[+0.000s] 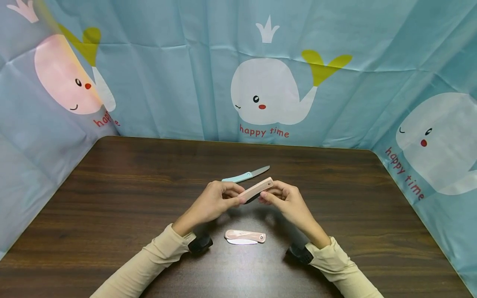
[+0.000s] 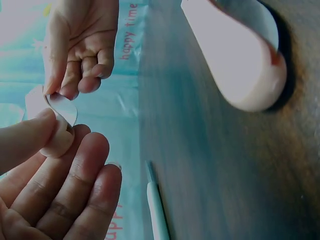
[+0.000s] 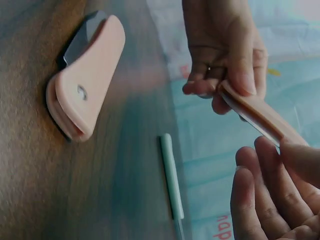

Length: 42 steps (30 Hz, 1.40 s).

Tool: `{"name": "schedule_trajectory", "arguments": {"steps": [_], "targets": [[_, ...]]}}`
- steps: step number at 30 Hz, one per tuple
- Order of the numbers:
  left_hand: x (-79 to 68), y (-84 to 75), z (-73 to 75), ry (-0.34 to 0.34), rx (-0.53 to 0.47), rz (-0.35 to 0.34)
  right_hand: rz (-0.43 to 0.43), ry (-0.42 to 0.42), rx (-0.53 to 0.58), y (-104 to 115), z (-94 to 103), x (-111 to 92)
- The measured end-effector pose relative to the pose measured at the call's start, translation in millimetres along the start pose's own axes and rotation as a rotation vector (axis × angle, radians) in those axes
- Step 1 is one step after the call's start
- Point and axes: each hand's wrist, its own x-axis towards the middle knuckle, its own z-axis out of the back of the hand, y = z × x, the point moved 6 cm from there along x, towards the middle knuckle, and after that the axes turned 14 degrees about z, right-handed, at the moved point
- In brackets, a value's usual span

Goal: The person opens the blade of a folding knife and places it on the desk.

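Cream sleeves [image 1: 143,263] come in along the lower edge of the head view, each with a dark wrist device [image 1: 200,244] at the cuff. Beyond them, the fingers of both hands are pinching one pale pink folding knife [image 1: 256,189], held up over the worktop [image 1: 112,215]. At its left end, thumb and fingers of the left hand [image 1: 210,203] grip the handle; the right hand [image 1: 290,205] pinches it near the end with the rivet. Both wrist views show a silver blade lying along the handle's slot, and the lower fingers of each hand resting loosely bent. Tilted, the knife rises toward the right.

Closer to the person, between the two forearms, a second pink knife [image 1: 245,235] lies on the worktop, its blade folded along the near side of its handle and a rivet at its right end. On the far side of the hands lies a mint knife [image 1: 238,178] with its blade unfolded, pointing right and away; the left hand hides part of its handle in the head view. Dark wood grain runs across the worktop. Past its back and side edges hangs a light blue curtain [image 1: 156,91] printed with whales [image 1: 266,89] and red "happy time" lettering [image 1: 263,131].
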Motion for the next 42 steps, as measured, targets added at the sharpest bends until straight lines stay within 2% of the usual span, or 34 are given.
{"name": "schedule_trajectory", "arguments": {"steps": [9, 17, 25, 42], "targets": [[-1.7, 0.5, -5.0, 0.01, -0.033, -0.015, -0.056, -0.007, 0.081, -3.8, -6.1, -1.7], [-1.8, 0.0, -7.2, 0.017, -0.037, -0.021, -0.079, -0.01, 0.102, -4.3, -9.6, -2.8], [0.5, 0.3, -6.5, 0.022, -0.033, -0.007, -0.035, -0.002, 0.04, 0.7, -8.8, -2.0], [0.1, 0.1, 5.5, 0.019, -0.015, -0.01, -0.04, 0.083, -0.112, 3.0, 2.9, -0.6]]}}
